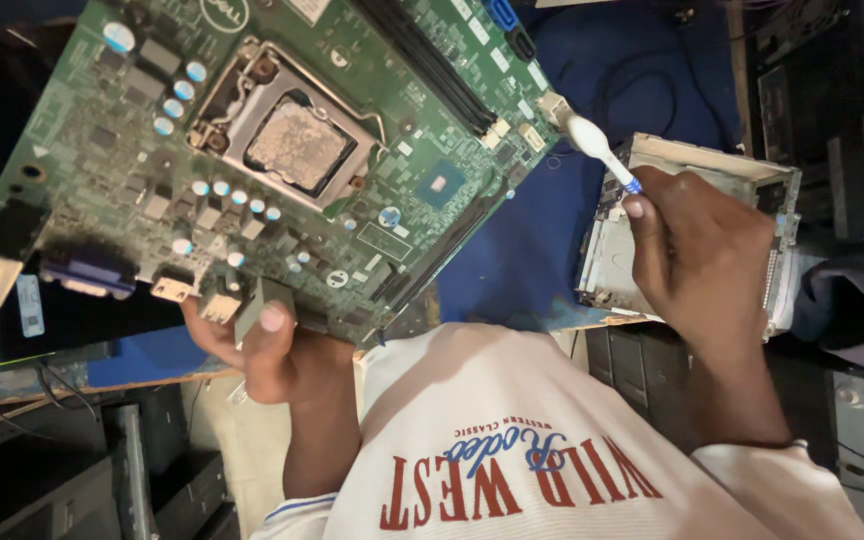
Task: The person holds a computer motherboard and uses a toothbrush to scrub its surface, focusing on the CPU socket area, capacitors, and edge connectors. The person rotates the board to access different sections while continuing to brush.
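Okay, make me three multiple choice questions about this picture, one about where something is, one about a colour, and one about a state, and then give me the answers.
1. Where does the left hand grip the circuit board?
A. at its lower edge, by the ports
B. at its top edge
C. over the processor socket

2. What colour is the cloth under the board?
A. red
B. blue
C. yellow

3. What is the state of the toothbrush?
A. lying on the cloth
B. stuck in the metal drive case
C. held in the right hand, head against the board's edge

Answers: 1 A, the thumb lies on the lower edge beside the connectors. 2 B, blue shows between board and metal drive case. 3 C, the fingers hold the handle and the bristles meet the board's right edge.
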